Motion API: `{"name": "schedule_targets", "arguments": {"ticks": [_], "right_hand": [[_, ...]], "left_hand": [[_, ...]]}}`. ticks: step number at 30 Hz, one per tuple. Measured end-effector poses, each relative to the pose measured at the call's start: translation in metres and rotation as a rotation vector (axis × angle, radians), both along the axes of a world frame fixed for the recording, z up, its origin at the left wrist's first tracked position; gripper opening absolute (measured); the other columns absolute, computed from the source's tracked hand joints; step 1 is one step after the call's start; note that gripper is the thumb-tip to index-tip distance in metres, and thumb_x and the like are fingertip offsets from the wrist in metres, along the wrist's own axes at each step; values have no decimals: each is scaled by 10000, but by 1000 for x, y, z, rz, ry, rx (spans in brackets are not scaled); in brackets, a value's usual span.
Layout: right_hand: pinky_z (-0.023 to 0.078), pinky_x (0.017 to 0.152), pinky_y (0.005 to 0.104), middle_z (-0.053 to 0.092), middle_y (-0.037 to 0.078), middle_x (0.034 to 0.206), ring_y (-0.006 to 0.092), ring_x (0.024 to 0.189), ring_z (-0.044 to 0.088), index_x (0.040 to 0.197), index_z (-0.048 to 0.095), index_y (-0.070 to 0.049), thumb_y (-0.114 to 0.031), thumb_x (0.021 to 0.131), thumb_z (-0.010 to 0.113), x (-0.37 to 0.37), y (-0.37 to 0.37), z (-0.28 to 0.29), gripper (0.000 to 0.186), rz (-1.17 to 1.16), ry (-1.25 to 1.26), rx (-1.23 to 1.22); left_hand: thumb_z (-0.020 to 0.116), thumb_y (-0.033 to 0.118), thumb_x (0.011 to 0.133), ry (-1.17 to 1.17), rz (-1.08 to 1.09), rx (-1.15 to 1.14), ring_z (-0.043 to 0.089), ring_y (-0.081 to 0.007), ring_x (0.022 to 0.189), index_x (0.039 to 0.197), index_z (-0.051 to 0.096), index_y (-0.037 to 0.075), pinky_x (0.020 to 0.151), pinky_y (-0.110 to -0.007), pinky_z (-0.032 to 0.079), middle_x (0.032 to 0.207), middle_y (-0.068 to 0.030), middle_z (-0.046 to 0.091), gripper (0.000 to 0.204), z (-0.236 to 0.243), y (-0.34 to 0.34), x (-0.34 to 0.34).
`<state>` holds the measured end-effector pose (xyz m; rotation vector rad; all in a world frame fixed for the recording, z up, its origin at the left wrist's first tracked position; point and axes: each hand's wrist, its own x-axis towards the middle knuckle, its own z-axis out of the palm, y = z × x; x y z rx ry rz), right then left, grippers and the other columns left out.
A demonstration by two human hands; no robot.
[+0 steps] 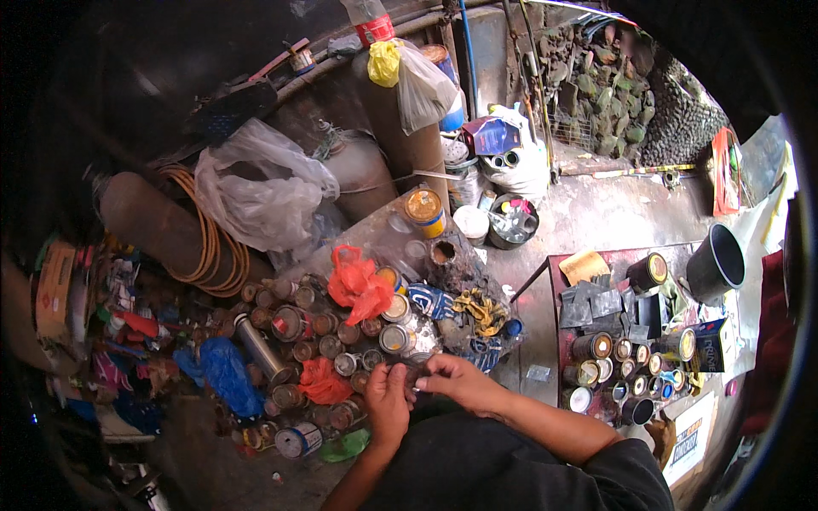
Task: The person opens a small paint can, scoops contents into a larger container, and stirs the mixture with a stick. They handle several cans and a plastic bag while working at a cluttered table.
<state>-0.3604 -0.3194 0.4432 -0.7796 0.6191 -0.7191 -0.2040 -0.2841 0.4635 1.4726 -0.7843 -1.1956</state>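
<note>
Close in front of my body, my left hand [388,402] and my right hand [460,381] are raised together with their fingertips bent inward. Between them is a small dark piece [413,371], pinched by both hands; its kind is too unclear to name. Just beyond my fingers stand several paint cans, among them an open-looking light-topped can [394,338]. A red plastic bag [360,284] lies over the cans farther off, and a second red bag [324,381] is left of my left hand. Blue-and-white patterned gloves [432,301] lie past my right hand.
Left of the cans are a metal cylinder [262,349] and a blue plastic bag [230,376]. A yellow-labelled can [425,211] stands on the table's far end. Coiled orange hose [204,238] hangs at the left. The right-hand table holds small cans and a black bucket [716,260].
</note>
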Motion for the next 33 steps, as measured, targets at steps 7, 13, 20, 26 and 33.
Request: {"name": "schedule_targets", "arguments": {"ticks": [7, 13, 20, 26, 33], "right_hand": [[536, 638, 233, 700, 67, 867, 157, 770, 696, 1004, 543, -115, -122, 1001, 684, -8, 25, -29, 141, -177, -319, 371], [521, 667, 279, 696, 75, 895, 181, 778, 671, 1060, 502, -125, -77, 1001, 662, -5, 61, -8, 178, -407, -318, 286], [517, 768, 332, 685, 109, 987, 200, 905, 645, 1052, 504, -106, -42, 1005, 625, 20, 129, -15, 144, -641, -103, 48], [501, 840, 312, 663, 87, 1052, 173, 958, 623, 1133, 589, -60, -51, 973, 658, 36, 198, 1, 175, -590, -7, 104], [499, 905, 304, 612, 45, 1171, 144, 1052, 606, 1235, 583, -46, -34, 922, 733, 60, 263, 22, 347, -673, 233, -20]], "left_hand": [[559, 240, 1087, 231, -8, 43, 437, -40, 515, 984, 569, 94, 451, -215, 317, 644, 36, 496, 179, -12, 5, -4], [540, 207, 1090, 267, -142, -12, 460, -45, 555, 1229, 558, 68, 481, -200, 337, 686, 19, 534, 197, -4, 23, 0], [522, 117, 1069, 404, -413, -56, 604, -111, 890, 1282, 605, 61, 763, -264, 494, 1054, -27, 634, 236, -16, 79, 52], [605, 30, 1002, 442, -619, -19, 597, -115, 1007, 1160, 670, 26, 860, -264, 497, 1154, -38, 608, 170, -18, 130, 87], [699, 2, 922, -115, -780, -272, 626, -199, 961, 1189, 686, 28, 858, -326, 503, 1062, -64, 616, 269, -1, 166, 91]]}}
